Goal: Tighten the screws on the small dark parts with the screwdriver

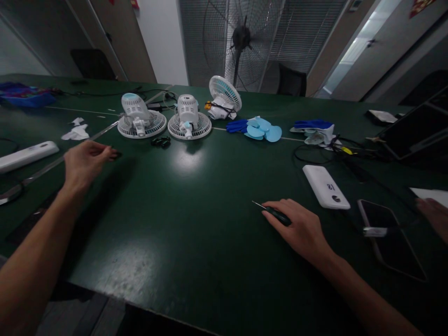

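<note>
My right hand (303, 226) rests low over the green table (196, 210), fingers closed around a small screwdriver (278, 215) with a dark handle; its thin shaft points left. At the left, my left hand (84, 161) is raised above the tabletop, fingertips pinched on a small dark piece (118, 154) whose kind I cannot make out. Beyond it lie several small black parts (161, 141). Two white fans lie grille-down behind them: the left fan (136, 114) and the middle fan (189, 116). A third white fan (224, 95) leans farther back.
Light-blue fan blades (262, 129) lie beside blue gloves (236, 125). At the right are a white power bank (325, 186), a phone (392, 240), tangled cables (315, 154) and another person's hand (434, 214). A white device (28, 156) and crumpled paper (77, 131) sit left.
</note>
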